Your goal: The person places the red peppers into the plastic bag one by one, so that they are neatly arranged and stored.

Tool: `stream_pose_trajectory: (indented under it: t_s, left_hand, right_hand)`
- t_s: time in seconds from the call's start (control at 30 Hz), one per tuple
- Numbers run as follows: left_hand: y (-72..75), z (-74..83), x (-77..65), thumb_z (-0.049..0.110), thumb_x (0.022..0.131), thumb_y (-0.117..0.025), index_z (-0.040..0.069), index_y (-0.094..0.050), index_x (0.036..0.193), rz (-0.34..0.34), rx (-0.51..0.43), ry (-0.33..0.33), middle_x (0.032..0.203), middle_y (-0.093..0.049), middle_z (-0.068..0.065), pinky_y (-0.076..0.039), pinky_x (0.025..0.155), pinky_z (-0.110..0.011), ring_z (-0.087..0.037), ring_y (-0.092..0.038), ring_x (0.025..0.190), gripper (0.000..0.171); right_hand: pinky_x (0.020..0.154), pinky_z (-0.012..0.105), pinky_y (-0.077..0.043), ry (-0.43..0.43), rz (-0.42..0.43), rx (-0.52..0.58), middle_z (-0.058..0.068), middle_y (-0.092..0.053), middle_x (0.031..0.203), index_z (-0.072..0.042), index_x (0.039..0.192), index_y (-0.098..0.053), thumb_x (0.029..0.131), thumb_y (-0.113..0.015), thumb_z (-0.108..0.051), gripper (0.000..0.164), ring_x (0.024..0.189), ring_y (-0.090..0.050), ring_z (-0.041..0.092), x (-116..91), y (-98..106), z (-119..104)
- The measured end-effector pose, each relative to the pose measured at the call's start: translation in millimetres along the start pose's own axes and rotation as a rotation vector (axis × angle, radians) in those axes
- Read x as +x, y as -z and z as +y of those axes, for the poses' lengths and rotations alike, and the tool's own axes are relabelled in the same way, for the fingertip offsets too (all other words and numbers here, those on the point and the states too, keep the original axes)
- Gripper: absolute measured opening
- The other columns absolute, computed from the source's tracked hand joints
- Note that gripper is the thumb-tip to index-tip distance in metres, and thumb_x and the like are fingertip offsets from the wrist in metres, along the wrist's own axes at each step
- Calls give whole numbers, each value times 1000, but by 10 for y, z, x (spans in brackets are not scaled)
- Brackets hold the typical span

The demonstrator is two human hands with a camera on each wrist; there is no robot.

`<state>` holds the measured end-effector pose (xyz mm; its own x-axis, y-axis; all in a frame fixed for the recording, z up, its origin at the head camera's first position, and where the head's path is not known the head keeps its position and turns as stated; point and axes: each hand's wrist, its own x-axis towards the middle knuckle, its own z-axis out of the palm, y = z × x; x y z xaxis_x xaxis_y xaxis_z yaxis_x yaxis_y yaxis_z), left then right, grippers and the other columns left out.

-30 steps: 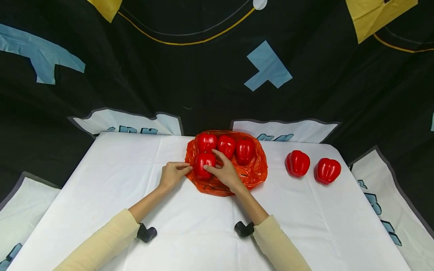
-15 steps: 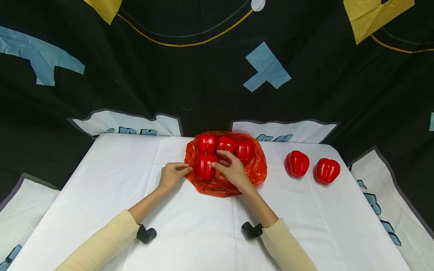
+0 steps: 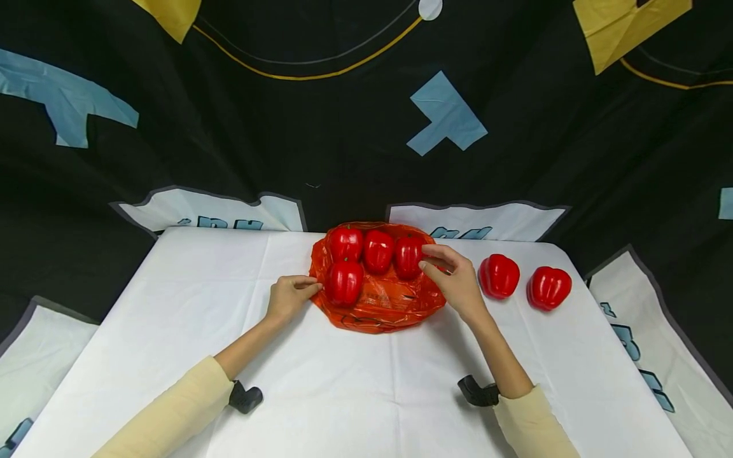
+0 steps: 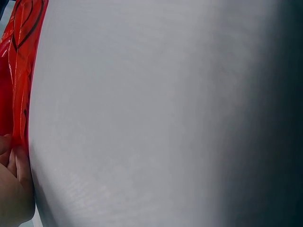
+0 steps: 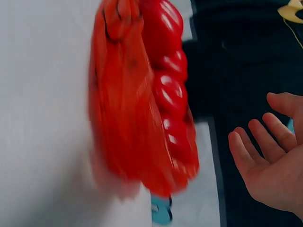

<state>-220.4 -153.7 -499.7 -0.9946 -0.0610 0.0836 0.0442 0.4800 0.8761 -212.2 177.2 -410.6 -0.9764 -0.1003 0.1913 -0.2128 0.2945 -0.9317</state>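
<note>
An orange-red plastic bag [image 3: 389,299] lies with its mouth spread upward on the white table. Several glossy red bell peppers sit in it; a front pepper [image 3: 345,283] lies near my left hand [image 3: 290,298], which pinches the bag's left rim. In the left wrist view the fingers of that left hand [image 4: 14,184] meet the bag's edge [image 4: 26,61]. My right hand [image 3: 458,283] is over the bag's right edge, fingers loosely bent and holding nothing. The right wrist view shows this right hand [image 5: 274,156] apart from the bag [image 5: 123,104], its fingers relaxed.
Two more red bell peppers, a nearer-to-bag one [image 3: 499,276] and a farther one [image 3: 548,288], lie on the white tablecloth [image 3: 321,394] right of the bag. A black printed cloth [image 3: 343,140] hangs behind the table.
My right hand has let go of the front-left pepper and moved right across the bag to its right edge. The left hand stays at the left rim.
</note>
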Motion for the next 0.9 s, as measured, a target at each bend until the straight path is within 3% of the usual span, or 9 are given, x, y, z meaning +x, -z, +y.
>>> stream_pose_trajectory:
  t_s: [0.23,0.5,0.6,0.77,0.9]
  left_hand:
    - [11,7,-11,10,89,-76,-3,-77,102,3,-6,3,91,-75,-13,-52,70,-17,-27,-72,87,19]
    - [5,18,-18,11,90,-75,-3,-77,104,-8,-28,28,93,-75,-14,-52,70,-15,-27,-72,89,20]
    - [3,18,-16,10,90,-74,-3,-76,104,-10,-34,36,94,-75,-14,-51,69,-13,-27,-72,89,20]
    - [3,12,-6,11,91,-74,-3,-76,105,-15,-31,38,94,-75,-14,-50,68,-13,-27,-72,90,20]
    - [5,5,-8,11,90,-74,-3,-77,104,-13,-25,45,93,-75,-13,-51,70,-15,-27,-72,90,20]
  right_hand:
    - [88,19,-51,9,106,-111,14,-63,129,-3,132,-62,97,-68,-17,38,114,-62,26,-127,506,54]
    - [79,13,-51,-21,209,-208,17,-59,133,-2,138,-57,98,-66,-18,44,105,-58,2,-298,1102,208]
    - [79,12,-50,-60,256,-249,13,-61,131,-2,137,-57,99,-65,-21,44,102,-58,-2,-354,1284,288]
    - [82,10,-48,-142,315,-295,8,-61,131,-6,140,-56,99,-65,-23,45,102,-55,-3,-434,1538,408]
    - [83,12,-48,-208,351,-323,12,-56,140,-9,144,-53,99,-63,-25,48,112,-57,9,-461,1692,483]
